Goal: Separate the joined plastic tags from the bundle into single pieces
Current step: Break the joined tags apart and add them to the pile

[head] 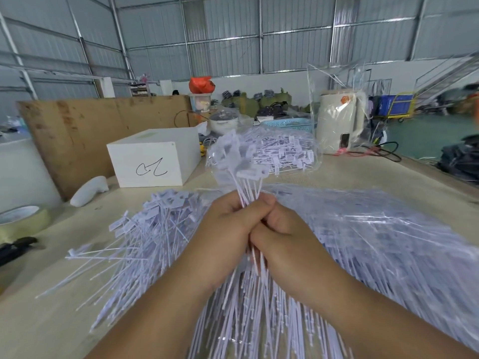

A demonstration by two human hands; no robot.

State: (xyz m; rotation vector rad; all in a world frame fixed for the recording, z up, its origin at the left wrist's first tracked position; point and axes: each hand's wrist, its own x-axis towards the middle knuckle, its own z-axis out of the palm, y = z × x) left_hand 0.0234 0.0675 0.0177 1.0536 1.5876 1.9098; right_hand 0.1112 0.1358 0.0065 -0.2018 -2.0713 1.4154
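Both hands meet at the centre of the view around a bundle of white plastic tags (243,167). My left hand (228,229) grips the thin stems from the left. Pressed against it, my right hand (282,234) grips the same stems from the right. The flat tag heads fan out above my fingers, and the stems run down behind my hands. A loose pile of single tags (145,237) lies on the table to the left. Clear bags of tags (383,244) spread across the right side.
A white box (153,156) with a pen mark stands at the back left, beside a brown cardboard sheet (85,130). A tape roll (23,221) sits at the left edge. A cream kettle (339,123) in a plastic bag stands at the back right.
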